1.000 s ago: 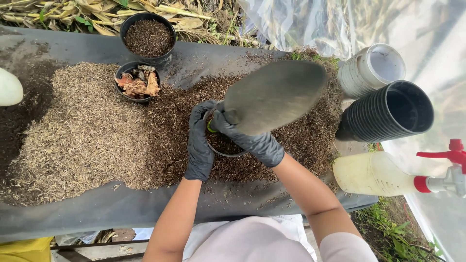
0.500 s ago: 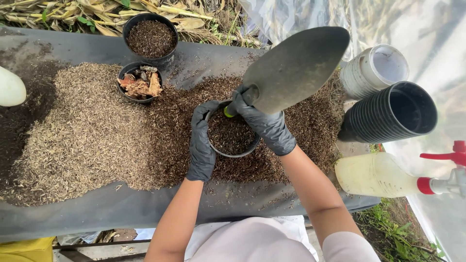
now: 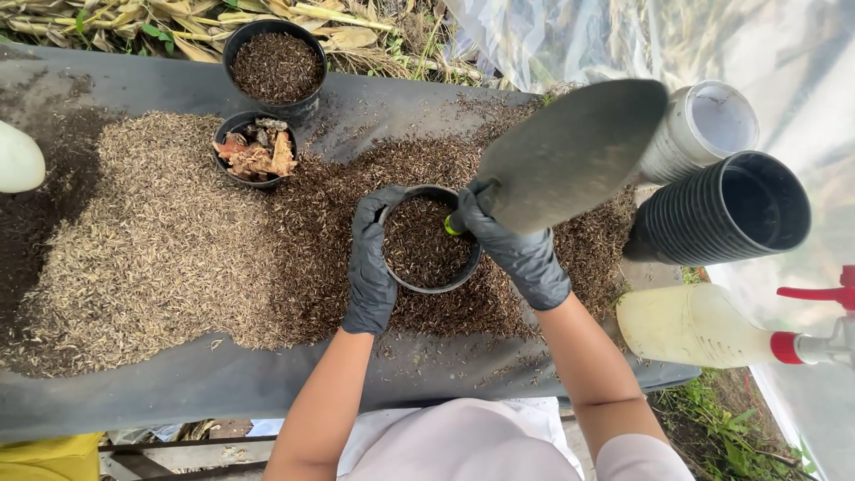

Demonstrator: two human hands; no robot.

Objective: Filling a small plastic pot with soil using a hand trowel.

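Both hands wear black gloves and meet at a small black pot (image 3: 427,242) that sits on the dark mix (image 3: 499,294) near the front of a grey sheet (image 3: 223,383). Left hand (image 3: 370,263) is wrapped round the pot's left rim, fingers curled onto the edge – a firm hold. Right hand (image 3: 517,249) is at the pot's right rim and is closed round the handle of a trowel (image 3: 570,151), whose broad grey blade tilts up and away to the right, above the mix. Inside the pot lies the same dark, chippy mix, filling it partway. To the left spreads a paler heap of husks (image 3: 151,240). At the right edge a spray bottle (image 3: 686,325) with a red nozzle lies on its side, and behind it a stack of black pots (image 3: 721,214) lies tipped beside a white tub (image 3: 704,125). Further back stand two more pots – one with brownish chunks (image 3: 254,153), one with dark mix (image 3: 274,64) at the far edge.
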